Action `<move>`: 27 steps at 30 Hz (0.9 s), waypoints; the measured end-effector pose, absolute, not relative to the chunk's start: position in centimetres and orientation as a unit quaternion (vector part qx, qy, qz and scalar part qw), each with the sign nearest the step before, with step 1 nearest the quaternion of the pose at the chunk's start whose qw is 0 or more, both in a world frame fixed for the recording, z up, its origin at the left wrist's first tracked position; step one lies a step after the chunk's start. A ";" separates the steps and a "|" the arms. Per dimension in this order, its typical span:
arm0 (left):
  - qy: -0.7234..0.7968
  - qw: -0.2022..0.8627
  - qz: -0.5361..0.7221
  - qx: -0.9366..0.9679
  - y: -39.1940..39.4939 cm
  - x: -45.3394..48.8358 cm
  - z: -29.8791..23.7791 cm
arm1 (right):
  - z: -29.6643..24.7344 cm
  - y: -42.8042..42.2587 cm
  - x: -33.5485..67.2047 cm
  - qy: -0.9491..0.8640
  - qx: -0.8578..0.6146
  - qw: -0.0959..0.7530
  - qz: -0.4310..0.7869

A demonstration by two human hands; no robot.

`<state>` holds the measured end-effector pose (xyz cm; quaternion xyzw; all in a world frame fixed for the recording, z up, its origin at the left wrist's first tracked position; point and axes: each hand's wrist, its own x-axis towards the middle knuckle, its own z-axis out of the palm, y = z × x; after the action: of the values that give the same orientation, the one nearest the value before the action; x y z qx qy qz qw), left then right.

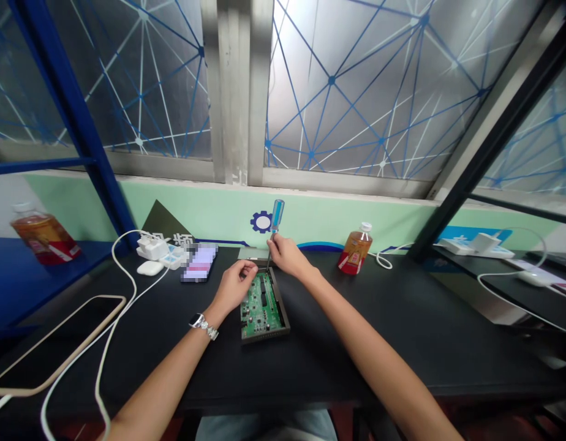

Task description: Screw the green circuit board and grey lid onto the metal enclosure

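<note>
A green circuit board (263, 312) lies in a shallow dark open casing (283, 315) on the black table in front of me. My right hand (288, 254) is closed around the lower part of a screwdriver (277, 213) with a clear blue handle. The screwdriver stands nearly upright, its shaft pointing down at the far end of the casing. My left hand (237, 283), with a watch on its wrist, rests at the casing's far left corner. Its thumb and fingertips are pinched together close to the shaft; anything between them is too small to make out.
Behind the casing lies a flat grey panel (250, 252). To the right stands a drink bottle (355, 248). On the left are a lit phone (199, 263), a power strip with chargers (173, 256), a white earbud case (149, 268), a large dark phone (57, 346) and looping white cables (109, 334).
</note>
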<state>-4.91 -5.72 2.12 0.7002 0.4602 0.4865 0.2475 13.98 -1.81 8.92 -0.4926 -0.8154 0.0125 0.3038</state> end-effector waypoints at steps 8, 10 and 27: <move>0.452 0.239 0.472 0.718 -5.8 -4.7 2.2 | 8.1 -0.5 13.5 -0.821 -0.480 0.310 0.010; 0.451 0.239 0.474 0.718 -5.7 -4.7 2.1 | 8.0 -0.4 13.5 -0.821 -0.479 0.310 0.008; 0.451 0.198 0.477 0.728 -4.9 -5.3 2.1 | 8.1 -0.3 13.9 -0.826 -0.444 0.342 0.065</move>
<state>-5.29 -4.90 2.07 0.7282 0.4506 0.4770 0.1980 13.93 -0.31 8.05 -0.4437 -0.8258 0.0647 0.3421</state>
